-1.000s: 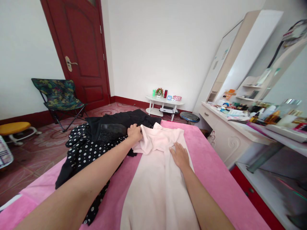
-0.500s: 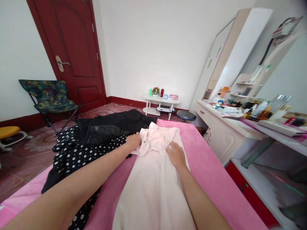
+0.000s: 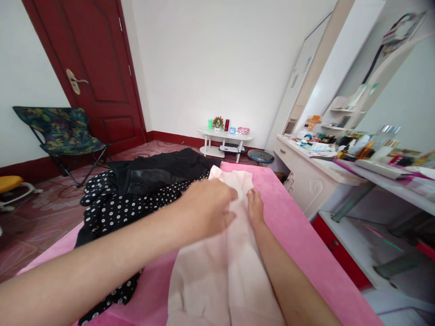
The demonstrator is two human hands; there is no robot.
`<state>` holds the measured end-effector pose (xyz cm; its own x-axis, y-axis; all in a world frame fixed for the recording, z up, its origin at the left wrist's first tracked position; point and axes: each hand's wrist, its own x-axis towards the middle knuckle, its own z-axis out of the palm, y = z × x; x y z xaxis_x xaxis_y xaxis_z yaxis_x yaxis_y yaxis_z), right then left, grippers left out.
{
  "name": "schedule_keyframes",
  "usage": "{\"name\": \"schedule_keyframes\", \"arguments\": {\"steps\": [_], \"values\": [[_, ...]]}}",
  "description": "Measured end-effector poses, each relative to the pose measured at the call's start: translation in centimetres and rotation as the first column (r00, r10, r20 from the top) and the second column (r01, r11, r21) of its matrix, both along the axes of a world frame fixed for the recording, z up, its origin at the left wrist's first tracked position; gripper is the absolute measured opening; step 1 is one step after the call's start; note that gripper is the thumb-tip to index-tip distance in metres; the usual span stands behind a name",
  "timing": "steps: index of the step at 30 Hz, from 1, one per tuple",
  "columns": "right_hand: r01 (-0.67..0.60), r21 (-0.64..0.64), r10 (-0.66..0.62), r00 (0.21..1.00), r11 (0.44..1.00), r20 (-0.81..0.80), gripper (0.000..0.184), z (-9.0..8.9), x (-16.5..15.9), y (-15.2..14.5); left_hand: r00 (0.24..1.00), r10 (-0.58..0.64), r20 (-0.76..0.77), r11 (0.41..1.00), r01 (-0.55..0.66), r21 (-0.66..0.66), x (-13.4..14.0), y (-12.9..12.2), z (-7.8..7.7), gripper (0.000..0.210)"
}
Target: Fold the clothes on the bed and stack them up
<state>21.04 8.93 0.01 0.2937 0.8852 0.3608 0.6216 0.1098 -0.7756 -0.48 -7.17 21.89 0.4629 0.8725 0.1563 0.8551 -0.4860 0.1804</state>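
A pale pink garment (image 3: 210, 271), which looks like a long dress, lies lengthwise in front of me, its top end pointing away. Over its upper part is my left hand (image 3: 209, 210), slightly blurred, with thumb and fingers apart and nothing seen between them. It hides part of the garment's left side. My right hand (image 3: 255, 207) rests along the garment's upper right edge, its fingers loosely bent and apart. A black garment with white dots (image 3: 115, 208) lies to the left, with a plain black garment (image 3: 170, 163) on its far part.
Everything lies on a pink-covered bed (image 3: 302, 244). At right stands a dressing table (image 3: 306, 167) crowded with bottles. A white side table (image 3: 224, 136) and a round stool (image 3: 260, 156) are beyond the bed. A folding chair (image 3: 64, 131) stands near the red door (image 3: 91, 59).
My left hand has left the garment's left edge and come rightward over it. The left sleeve side now lies inward, making the top narrower. My right hand has shifted to the right edge.
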Motion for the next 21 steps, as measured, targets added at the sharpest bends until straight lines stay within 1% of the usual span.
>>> {"name": "schedule_keyframes", "arguments": {"steps": [1, 2, 3, 4, 5, 6, 7, 8, 9, 10, 11, 12, 13, 14, 15, 16, 18, 19, 21], "values": [[0.004, -0.001, -0.004, 1.0, 1.0, -0.018, 0.056, 0.1, 0.1, -0.1, 0.993, -0.104, 0.053, 0.989, 0.108, -0.098, 0.8, -1.6, -1.1, 0.017], [0.007, -0.004, -0.007, 0.999, 1.0, -0.033, 0.057, 0.2, 0.3, -0.1, 0.963, -0.235, 0.128, 0.941, 0.259, -0.218, 1.6, -2.7, -2.4, 0.019], [0.01, -0.006, -0.01, 0.999, 1.0, -0.046, 0.057, 0.3, 0.4, 0.0, 0.9, -0.374, 0.224, 0.833, 0.432, -0.345, 2.3, -3.5, -3.8, 0.024], [0.013, -0.008, -0.013, 0.998, 1.0, -0.055, 0.057, 0.4, 0.6, 0.0, 0.816, -0.479, 0.325, 0.681, 0.579, -0.448, 3.0, -3.8, -5.3, 0.03], [0.015, -0.008, -0.016, 0.998, 1.0, -0.063, 0.057, 0.3, 0.7, 0.1, 0.733, -0.541, 0.413, 0.524, 0.678, -0.516, 3.7, -3.7, -6.6, 0.035], [0.018, -0.005, -0.018, 0.998, 1.0, -0.068, 0.057, 0.3, 0.8, 0.3, 0.681, -0.559, 0.473, 0.424, 0.725, -0.543, 4.3, -3.2, -7.8, 0.038], [0.02, 0.0, -0.02, 0.997, 1.0, -0.072, 0.057, 0.2, 0.9, 0.4, 0.677, -0.543, 0.497, 0.422, 0.731, -0.536, 4.8, -2.3, -8.9, 0.037], [0.02, 0.005, -0.02, 0.997, 1.0, -0.075, 0.057, 0.1, 1.0, 0.5, 0.717, -0.497, 0.488, 0.52, 0.697, -0.494, 5.4, -1.1, -9.8, 0.034], [0.02, 0.009, -0.019, 0.997, 1.0, -0.077, 0.057, 0.0, 1.0, 0.5, 0.776, -0.425, 0.467, 0.671, 0.616, -0.413, 5.8, 0.2, -10.7, 0.031], [0.018, 0.012, -0.017, 0.997, 1.0, -0.08, 0.057, -0.1, 1.0, 0.6, 0.83, -0.335, 0.447, 0.815, 0.493, -0.305, 6.1, 1.7, -11.6, 0.032], [0.018, 0.012, -0.017, 0.996, 1.0, -0.083, 0.057, -0.2, 1.0, 0.5, 0.873, -0.235, 0.426, 0.919, 0.342, -0.194, 6.3, 3.2, -12.5, 0.035], [0.019, 0.01, -0.018, 0.996, 1.0, -0.086, 0.057, -0.3, 1.0, 0.4, 0.907, -0.135, 0.398, 0.976, 0.192, -0.105, 6.3, 4.7, -13.5, 0.039], [0.022, 0.006, -0.022, 0.996, 1.0, -0.088, 0.057, -0.3, 1.0, 0.3, 0.933, -0.041, 0.357, 0.997, 0.063, -0.051, 6.3, 6.0, -14.7, 0.046], [0.026, -0.002, -0.026, 0.996, 1.0, -0.09, 0.057, -0.2, 1.1, 0.2, 0.951, 0.039, 0.307, 0.999, -0.032, -0.03, 6.1, 7.1, -15.8, 0.054], [0.026, -0.016, -0.027, 0.996, 1.0, -0.09, 0.058, -0.1, 1.2, 0.3, 0.963, 0.097, 0.253, 0.995, -0.092, -0.03, 5.9, 8.0, -17.0, 0.063], [0.019, -0.037, -0.022, 0.996, 0.999, -0.088, 0.058, 0.1, 1.4, 0.4, 0.97, 0.132, 0.204, 0.991, -0.126, -0.039, 5.7, 8.7, -18.2, 0.069], [-0.013, -0.104, 0.005, 0.997, 0.995, -0.078, 0.06, 0.8, 1.8, 1.3, 0.979, 0.136, 0.154, 0.99, -0.13, -0.053, 5.4, 9.4, -20.0, 0.074], [-0.033, -0.148, 0.022, 0.997, 0.988, -0.072, 0.062, 1.3, 2.1, 2.1, 0.981, 0.125, 0.151, 0.992, -0.119, -0.049, 5.3, 9.5, -20.6, 0.074], [-0.062, -0.233, 0.05, 0.997, 0.97, -0.055, 0.063, 2.6, 2.5, 4.3, 0.98, 0.115, 0.159, 0.993, -0.11, -0.039, 5.3, 9.5, -21.2, 0.073]]}}
